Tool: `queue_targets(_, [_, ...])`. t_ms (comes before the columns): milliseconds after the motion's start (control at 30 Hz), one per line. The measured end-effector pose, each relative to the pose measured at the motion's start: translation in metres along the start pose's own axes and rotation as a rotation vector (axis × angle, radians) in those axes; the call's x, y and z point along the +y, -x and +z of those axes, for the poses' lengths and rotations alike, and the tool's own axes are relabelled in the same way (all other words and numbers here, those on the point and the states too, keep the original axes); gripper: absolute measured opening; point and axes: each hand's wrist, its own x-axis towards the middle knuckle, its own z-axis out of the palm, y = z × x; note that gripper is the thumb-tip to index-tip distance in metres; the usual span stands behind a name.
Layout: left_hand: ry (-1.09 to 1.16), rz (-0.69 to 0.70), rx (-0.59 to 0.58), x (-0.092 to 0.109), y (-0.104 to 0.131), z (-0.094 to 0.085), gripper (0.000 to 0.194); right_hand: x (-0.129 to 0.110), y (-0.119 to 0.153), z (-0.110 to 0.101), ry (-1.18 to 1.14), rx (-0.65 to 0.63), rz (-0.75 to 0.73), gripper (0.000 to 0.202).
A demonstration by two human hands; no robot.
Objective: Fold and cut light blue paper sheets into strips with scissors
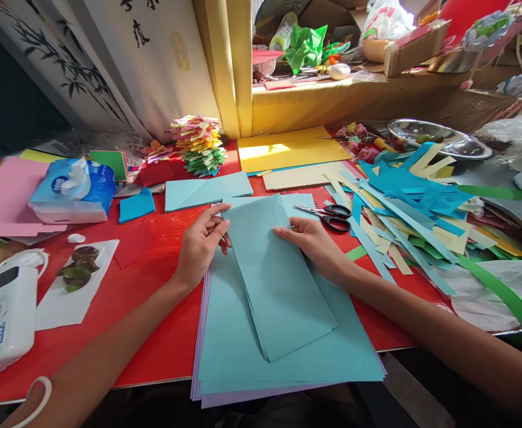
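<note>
Light blue folded paper (pixel 279 285) is held between my two hands, tilted over a stack of larger light blue sheets (pixel 229 362) with lilac sheets beneath. My left hand (pixel 205 244) pinches its upper left corner between thumb and fingers. On the upper right edge rests the thumb of my right hand (pixel 312 241), with its fingers behind the paper. Black-handled scissors (pixel 336 218) lie just beyond my right hand, their blades pointing left. Another light blue strip stack (pixel 207 191) lies behind my left hand.
A tall stack of folded coloured pieces (pixel 200 145) stands at the back. Cut paper strips (pixel 403 220) pile up on the right, near a metal bowl (pixel 439 139). A tissue pack (pixel 74 189) and a white box (pixel 5 321) sit left. Yellow paper (pixel 292 148) lies behind.
</note>
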Motion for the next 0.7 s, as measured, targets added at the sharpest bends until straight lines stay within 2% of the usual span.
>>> queue_targets(700, [-0.009,0.033,0.004,-0.0031,0.0012,-0.0018,0.030,-0.0018,0.0030,0.0025,0.045,0.032,-0.027,0.035])
